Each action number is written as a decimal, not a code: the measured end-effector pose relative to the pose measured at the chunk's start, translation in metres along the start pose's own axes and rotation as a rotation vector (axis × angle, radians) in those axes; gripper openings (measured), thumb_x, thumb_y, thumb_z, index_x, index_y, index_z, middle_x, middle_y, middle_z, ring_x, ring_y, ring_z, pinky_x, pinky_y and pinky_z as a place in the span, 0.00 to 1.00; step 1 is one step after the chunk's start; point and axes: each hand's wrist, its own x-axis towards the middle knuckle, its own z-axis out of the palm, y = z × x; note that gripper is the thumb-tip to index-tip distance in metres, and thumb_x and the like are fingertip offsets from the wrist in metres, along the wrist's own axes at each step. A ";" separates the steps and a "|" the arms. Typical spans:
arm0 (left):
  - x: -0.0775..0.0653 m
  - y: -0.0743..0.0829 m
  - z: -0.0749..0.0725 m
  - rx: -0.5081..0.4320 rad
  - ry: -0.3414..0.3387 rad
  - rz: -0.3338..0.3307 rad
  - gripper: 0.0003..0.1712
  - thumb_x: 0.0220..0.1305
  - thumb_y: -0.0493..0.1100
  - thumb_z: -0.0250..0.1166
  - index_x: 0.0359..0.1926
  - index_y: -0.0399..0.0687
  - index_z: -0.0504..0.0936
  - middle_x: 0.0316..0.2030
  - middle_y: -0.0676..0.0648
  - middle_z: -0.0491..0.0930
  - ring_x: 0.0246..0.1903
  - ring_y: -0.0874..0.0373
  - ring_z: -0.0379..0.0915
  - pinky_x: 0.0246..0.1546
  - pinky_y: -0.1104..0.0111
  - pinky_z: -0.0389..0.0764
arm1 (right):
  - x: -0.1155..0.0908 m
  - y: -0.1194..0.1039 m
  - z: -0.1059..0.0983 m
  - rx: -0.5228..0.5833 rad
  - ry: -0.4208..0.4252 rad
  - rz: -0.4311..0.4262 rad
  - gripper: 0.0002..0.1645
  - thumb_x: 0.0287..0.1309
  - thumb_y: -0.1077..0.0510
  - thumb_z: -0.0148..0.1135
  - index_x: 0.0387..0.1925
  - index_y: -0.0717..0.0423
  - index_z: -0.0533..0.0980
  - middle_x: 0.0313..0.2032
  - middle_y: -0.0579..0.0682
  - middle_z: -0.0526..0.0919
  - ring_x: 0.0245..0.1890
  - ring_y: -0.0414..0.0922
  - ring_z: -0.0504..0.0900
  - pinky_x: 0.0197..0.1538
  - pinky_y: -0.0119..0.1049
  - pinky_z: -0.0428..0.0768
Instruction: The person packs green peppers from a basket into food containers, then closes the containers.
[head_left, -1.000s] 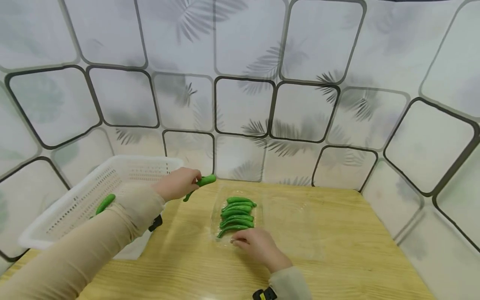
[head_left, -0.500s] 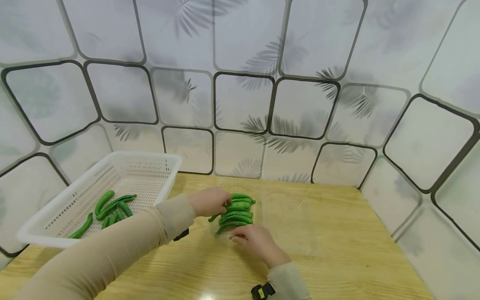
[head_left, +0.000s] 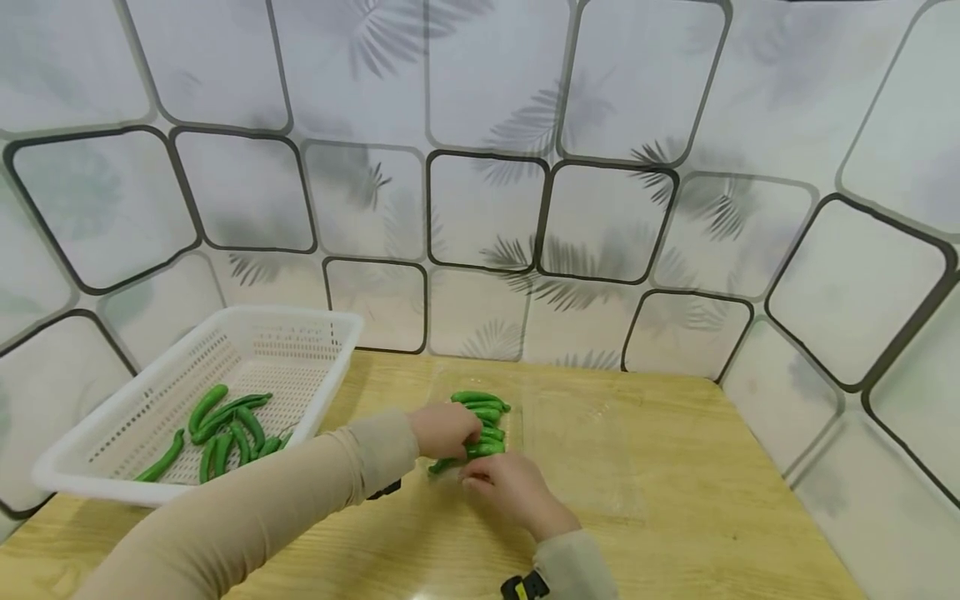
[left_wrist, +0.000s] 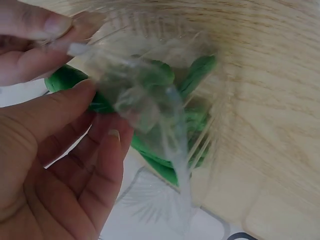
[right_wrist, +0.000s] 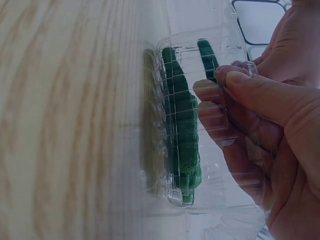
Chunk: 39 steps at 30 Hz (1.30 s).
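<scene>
My left hand (head_left: 447,429) reaches over a clear plastic clamshell box and pinches a green chili pepper (left_wrist: 62,79) between thumb and fingers, shown in the left wrist view. Several green chili peppers (head_left: 482,398) lie side by side across the box. At its near side, my right hand (head_left: 517,492) pinches the thin clear rim (right_wrist: 240,67) between thumb and fingertips. Through the transparent wall in the right wrist view, the row of peppers (right_wrist: 180,120) shows, with the held pepper (right_wrist: 207,56) above it. In the head view, the left hand hides part of the row.
A white slotted plastic basket (head_left: 333,379) stands at the left with several more green chili peppers (head_left: 225,429) inside. The box's clear lid (head_left: 585,454) lies folded out to the right on the wooden table (head_left: 712,517). A patterned backdrop (head_left: 480,208) encloses the back and sides.
My left hand has carried a chili pepper from beside the basket rightward to the box, then lower toward the near end of the row. The right hand has stayed at the rim.
</scene>
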 end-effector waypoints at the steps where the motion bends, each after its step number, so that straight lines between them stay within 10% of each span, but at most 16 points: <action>1: 0.001 0.001 0.001 0.001 -0.003 -0.004 0.04 0.57 0.35 0.65 0.28 0.47 0.79 0.23 0.56 0.74 0.23 0.65 0.64 0.29 0.71 0.70 | 0.000 0.000 0.000 0.003 -0.001 0.000 0.08 0.58 0.53 0.61 0.37 0.48 0.84 0.33 0.40 0.84 0.31 0.37 0.79 0.35 0.33 0.76; 39: 0.014 0.004 0.028 0.299 0.065 -0.096 0.05 0.60 0.46 0.63 0.28 0.53 0.80 0.30 0.52 0.81 0.31 0.60 0.77 0.34 0.64 0.79 | 0.002 0.000 0.002 0.017 0.014 -0.009 0.06 0.57 0.55 0.62 0.34 0.48 0.84 0.33 0.39 0.84 0.33 0.38 0.80 0.38 0.37 0.77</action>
